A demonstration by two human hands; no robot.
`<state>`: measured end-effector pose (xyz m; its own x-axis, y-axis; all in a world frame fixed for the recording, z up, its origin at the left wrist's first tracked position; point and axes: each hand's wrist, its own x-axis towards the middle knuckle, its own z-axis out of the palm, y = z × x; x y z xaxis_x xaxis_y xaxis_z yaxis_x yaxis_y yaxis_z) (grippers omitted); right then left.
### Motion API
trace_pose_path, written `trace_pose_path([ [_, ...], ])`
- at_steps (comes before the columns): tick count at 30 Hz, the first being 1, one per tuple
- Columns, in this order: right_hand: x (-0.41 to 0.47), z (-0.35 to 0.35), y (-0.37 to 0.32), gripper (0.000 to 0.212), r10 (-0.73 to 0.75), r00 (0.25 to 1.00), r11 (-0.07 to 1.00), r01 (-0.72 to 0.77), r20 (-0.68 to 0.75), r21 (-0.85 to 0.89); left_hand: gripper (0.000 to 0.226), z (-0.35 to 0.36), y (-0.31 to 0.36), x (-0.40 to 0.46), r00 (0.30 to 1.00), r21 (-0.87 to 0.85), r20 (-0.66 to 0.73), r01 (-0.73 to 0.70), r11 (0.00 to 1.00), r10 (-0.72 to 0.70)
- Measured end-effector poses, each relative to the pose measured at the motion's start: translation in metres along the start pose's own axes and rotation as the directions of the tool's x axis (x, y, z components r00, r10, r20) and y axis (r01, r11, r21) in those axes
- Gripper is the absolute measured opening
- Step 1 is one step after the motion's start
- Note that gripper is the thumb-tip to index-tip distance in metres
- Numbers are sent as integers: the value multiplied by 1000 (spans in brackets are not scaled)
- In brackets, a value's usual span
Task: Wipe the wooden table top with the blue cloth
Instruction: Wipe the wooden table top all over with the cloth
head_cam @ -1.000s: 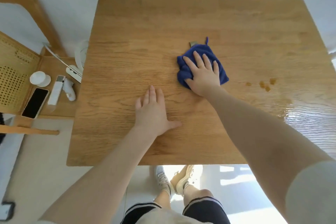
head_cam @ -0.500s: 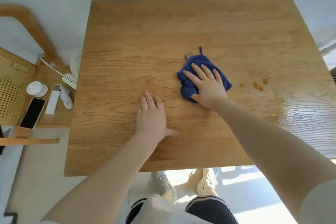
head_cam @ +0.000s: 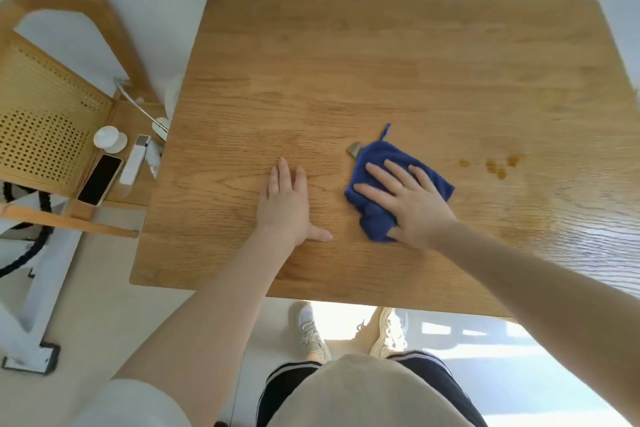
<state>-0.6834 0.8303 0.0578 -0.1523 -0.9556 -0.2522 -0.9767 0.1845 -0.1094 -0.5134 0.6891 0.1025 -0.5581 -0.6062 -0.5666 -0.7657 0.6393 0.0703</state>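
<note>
Wooden table fills centre of frame, pale floor below. Blue cloth at mid-frame, pressed flat under right hand, fingers straight, nothing gripped. Left hand flat on bare wood left of cloth. Brown spots right of cloth, not yet wiped. Judged mid-task; right side remaining.

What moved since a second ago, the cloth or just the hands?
Both: the right hand, pressing flat on the blue cloth, slid it toward the table's near edge. The left hand stayed flat on the wooden table. The brown spots are still unwiped.
</note>
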Motion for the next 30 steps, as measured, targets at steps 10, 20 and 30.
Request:
trace_pose_path([
  [10, 14, -6, 31, 65, 159, 984, 986, -154, -85, 56, 117, 6, 49, -11, 997, -76, -8, -73, 994, 73],
  [20, 4, -6, 69, 70, 79, 995, 995, -75, -59, 63, 136, 8, 112, -2, 992, -17, -40, -118, 993, 118],
  [30, -56, 11, 52, 70, -31, 996, 999, 33, -85, 17, 126, 22, 125, -7, 994, -65, -112, -21, 998, 14],
])
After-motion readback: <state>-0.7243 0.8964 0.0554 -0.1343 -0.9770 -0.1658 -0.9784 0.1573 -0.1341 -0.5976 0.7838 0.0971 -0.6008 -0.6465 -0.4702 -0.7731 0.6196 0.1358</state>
